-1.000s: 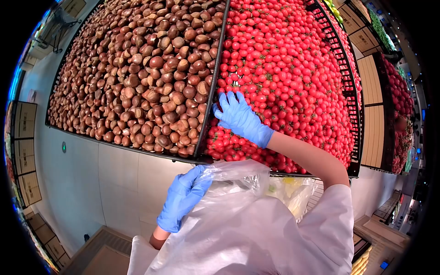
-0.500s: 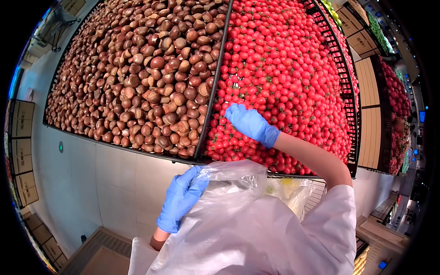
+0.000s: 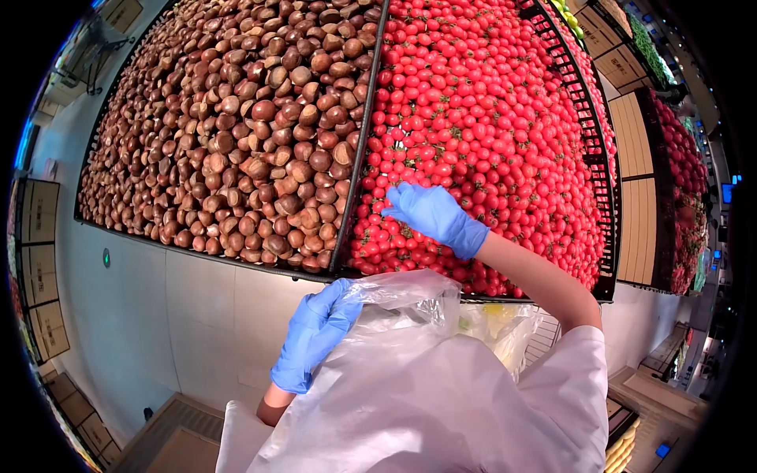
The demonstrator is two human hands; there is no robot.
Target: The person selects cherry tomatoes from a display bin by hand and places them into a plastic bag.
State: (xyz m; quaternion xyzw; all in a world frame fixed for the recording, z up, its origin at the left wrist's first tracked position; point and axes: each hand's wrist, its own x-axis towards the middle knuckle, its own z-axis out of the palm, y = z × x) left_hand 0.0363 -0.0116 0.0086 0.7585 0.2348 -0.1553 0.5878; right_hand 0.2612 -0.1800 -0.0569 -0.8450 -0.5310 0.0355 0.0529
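My left hand [image 3: 318, 335], in a blue glove, grips the edge of a clear plastic bag [image 3: 406, 296] in front of my body. The bag hangs loosely just below the near rim of the display. My right hand [image 3: 438, 217], also gloved in blue, is over the heap of red cherry tomatoes [image 3: 489, 118], close to their near left part. Its fingers are bent and drawn together, pointing left and down. Whatever lies under those fingertips is hidden by the glove.
Chestnuts [image 3: 236, 142] fill the left bin, parted from the tomatoes by a black divider [image 3: 361, 150]. A black slatted rack [image 3: 595, 150] borders the tomatoes on the right. A wire cart [image 3: 544, 331] holding bagged goods stands below the rim.
My right hand has shifted slightly right and down, and its fingers look a little less tightly curled. The left hand keeps its hold on the bag. The view has turned slightly.
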